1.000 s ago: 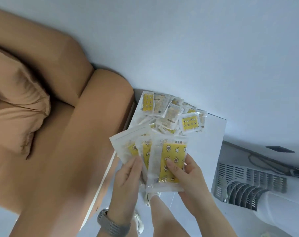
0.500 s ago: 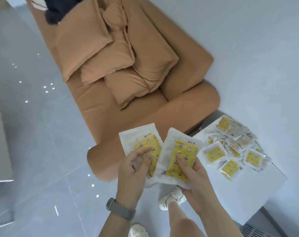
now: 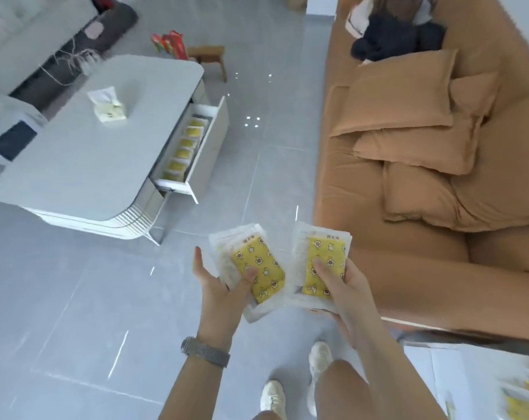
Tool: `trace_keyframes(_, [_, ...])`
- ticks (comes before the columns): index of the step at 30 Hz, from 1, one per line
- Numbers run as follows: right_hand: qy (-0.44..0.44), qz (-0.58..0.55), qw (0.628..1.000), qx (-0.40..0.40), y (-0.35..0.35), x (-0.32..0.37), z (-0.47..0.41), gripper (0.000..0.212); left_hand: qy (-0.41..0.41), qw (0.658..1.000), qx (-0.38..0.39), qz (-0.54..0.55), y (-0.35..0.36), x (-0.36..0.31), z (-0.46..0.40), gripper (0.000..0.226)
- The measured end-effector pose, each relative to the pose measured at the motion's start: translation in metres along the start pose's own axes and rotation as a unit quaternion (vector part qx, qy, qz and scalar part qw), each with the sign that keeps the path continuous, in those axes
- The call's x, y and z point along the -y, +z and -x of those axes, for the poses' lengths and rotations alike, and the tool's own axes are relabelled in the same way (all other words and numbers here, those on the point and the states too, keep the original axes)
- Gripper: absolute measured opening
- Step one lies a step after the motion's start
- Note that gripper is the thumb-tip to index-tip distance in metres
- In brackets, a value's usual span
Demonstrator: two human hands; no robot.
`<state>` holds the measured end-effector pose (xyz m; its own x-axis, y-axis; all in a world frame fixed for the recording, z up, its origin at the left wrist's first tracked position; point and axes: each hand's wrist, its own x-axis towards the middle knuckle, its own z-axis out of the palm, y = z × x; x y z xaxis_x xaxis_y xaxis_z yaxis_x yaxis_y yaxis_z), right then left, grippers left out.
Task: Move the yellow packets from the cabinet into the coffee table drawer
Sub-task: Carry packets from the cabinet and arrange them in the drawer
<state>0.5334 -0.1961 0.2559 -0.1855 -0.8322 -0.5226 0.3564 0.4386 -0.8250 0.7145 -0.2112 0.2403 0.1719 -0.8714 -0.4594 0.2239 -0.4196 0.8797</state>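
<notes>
In the head view, the left hand point(image 3: 219, 287) holds one yellow packet point(image 3: 256, 269), long axis tilted up-left; the right hand point(image 3: 342, 286) grips another packet point(image 3: 321, 265), nearly upright. Now the open drawer point(image 3: 193, 147) has come into view, the cabinet point(image 3: 469, 374) almost gone.

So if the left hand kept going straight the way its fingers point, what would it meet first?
Probably nothing close: the left hand, gripping a yellow star-patterned packet, points over bare grey floor tiles towards the white coffee table's open drawer. Depth is unclear.
</notes>
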Motion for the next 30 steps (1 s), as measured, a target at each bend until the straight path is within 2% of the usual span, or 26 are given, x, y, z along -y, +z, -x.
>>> trace_keyframes(4, [0.009,0.043,0.999,0.013,0.038,0.007,-0.023,0.019,-0.004,0.997,-0.048,-0.063,-0.031,-0.008,-0.026,0.041])
trace_keyframes(6, [0.028,0.035,0.999,0.015,0.049,0.013,-0.039,0.018,-0.009,0.995,-0.070,-0.066,-0.037,-0.012,-0.043,0.028])
trace_keyframes(15, [0.062,0.023,0.998,-0.005,0.076,0.069,-0.184,0.018,-0.014,0.994,-0.096,-0.054,-0.002,-0.058,-0.187,0.025])
trace_keyframes(23, [0.079,0.110,0.989,0.066,0.125,0.160,-0.328,0.019,-0.007,0.994,-0.108,0.003,0.033,-0.124,-0.318,0.023])
trace_keyframes(30, [0.095,0.172,0.977,0.088,0.192,0.183,-0.433,0.022,-0.030,0.993,-0.115,0.010,0.020,-0.155,-0.408,0.023])
